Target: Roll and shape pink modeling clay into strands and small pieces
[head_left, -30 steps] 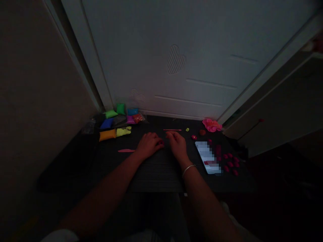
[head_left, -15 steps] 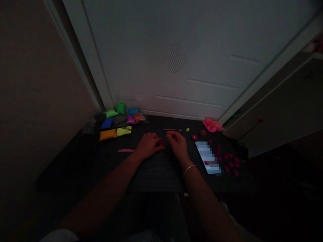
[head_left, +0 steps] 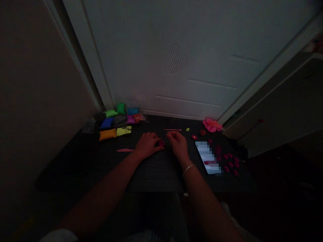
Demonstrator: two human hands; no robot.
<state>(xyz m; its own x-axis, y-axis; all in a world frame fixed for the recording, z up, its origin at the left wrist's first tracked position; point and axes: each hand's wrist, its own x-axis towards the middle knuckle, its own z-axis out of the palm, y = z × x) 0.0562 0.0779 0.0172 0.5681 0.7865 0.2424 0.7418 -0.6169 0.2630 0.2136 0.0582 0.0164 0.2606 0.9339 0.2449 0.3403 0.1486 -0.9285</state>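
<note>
The scene is very dim. Both hands rest on a dark table (head_left: 156,174) near its middle. My left hand (head_left: 147,144) has its fingers curled around a small pink-red piece of clay (head_left: 161,143) at its fingertips. My right hand (head_left: 178,144) sits just right of that piece, fingers bent and pinched together; what they hold, if anything, is hidden. A thin bracelet (head_left: 188,169) circles the right wrist. A thin pink stick (head_left: 172,129) lies just beyond the hands.
Several coloured clay bags (head_left: 116,121) lie at the back left. A pink flat tool (head_left: 124,150) lies left of my left hand. A pink clay flower (head_left: 212,125), small pink pieces (head_left: 230,164) and a phone (head_left: 208,157) are at the right. A white door (head_left: 176,60) stands behind.
The hands have barely shifted. The pink-red clay piece now shows more plainly between the fingertips of the two hands.
</note>
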